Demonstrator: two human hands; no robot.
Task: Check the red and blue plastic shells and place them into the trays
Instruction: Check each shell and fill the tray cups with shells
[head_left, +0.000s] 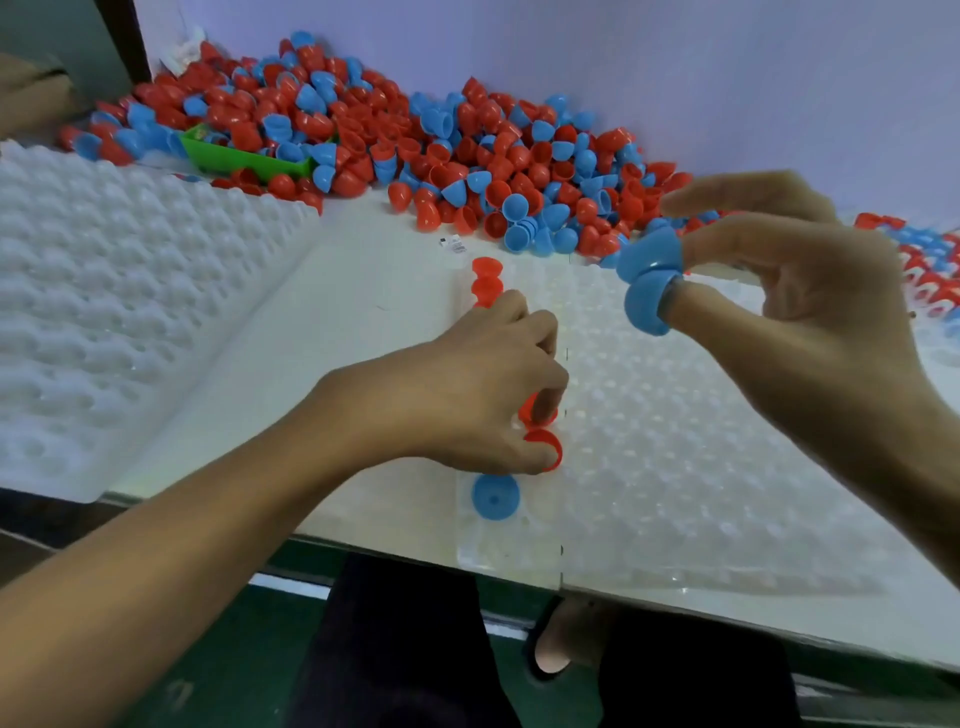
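Up high, right hand (810, 291) pinches two glossy blue shells (649, 280).

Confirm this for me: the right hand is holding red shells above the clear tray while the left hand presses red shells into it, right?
Not quite. The head view shows the right hand holding blue shells, not red. The left hand does press red shells into the clear tray.

Shell heap (467, 156) along table (374, 270) back edge; scoop (244, 158) in heap's left part. Dimpled tray (701, 441) at front right, stacked trays (119, 291) left. Few shells (495, 497) in tray's left column.
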